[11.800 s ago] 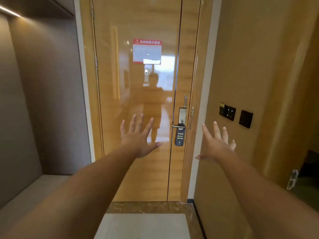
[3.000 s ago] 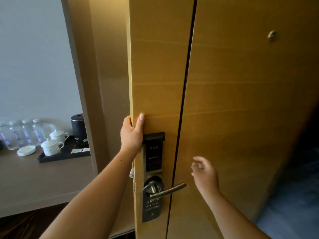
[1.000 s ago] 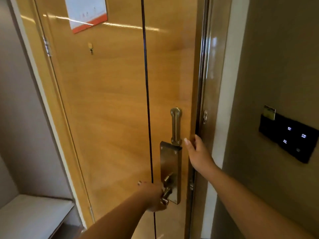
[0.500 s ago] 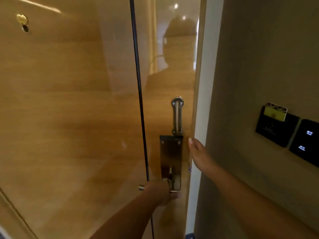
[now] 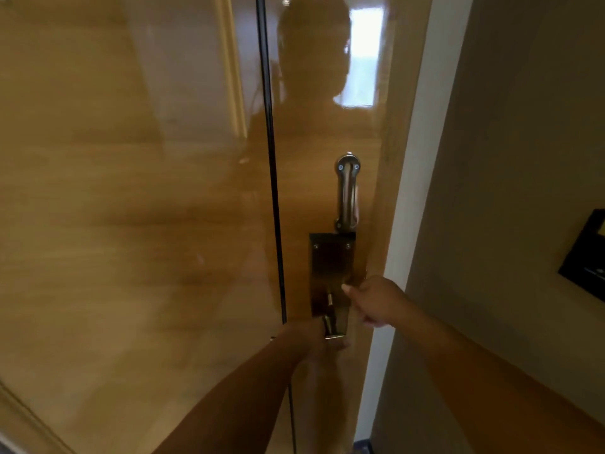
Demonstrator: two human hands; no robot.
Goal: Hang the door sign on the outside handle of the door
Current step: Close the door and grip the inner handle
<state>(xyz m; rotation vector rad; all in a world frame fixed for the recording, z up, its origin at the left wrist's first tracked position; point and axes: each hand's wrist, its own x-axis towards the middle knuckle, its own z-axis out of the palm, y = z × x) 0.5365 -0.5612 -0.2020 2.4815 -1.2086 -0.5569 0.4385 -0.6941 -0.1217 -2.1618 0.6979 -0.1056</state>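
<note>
The glossy wooden door [image 5: 131, 224] fills the view, seen from inside and sitting against its frame. My left hand [image 5: 312, 337] is wrapped around the inside lever handle [image 5: 331, 326] at the bottom of the metal lock plate [image 5: 330, 267]. My right hand [image 5: 376, 303] hovers at the plate's right edge with its fingers curled and its thumb tip touching the plate; nothing shows inside it. The door sign is not in view. The outside handle is hidden behind the door.
A metal security bar [image 5: 347, 194] is fixed upright above the lock plate. The white frame strip [image 5: 409, 191] runs down to the right of the door, beside a brown wall with a dark switch panel [image 5: 586, 257] at the right edge.
The view has come closer to the door. My right hand has slid from the door's edge down onto the lock plate and curled its fingers. My left hand stays on the handle.
</note>
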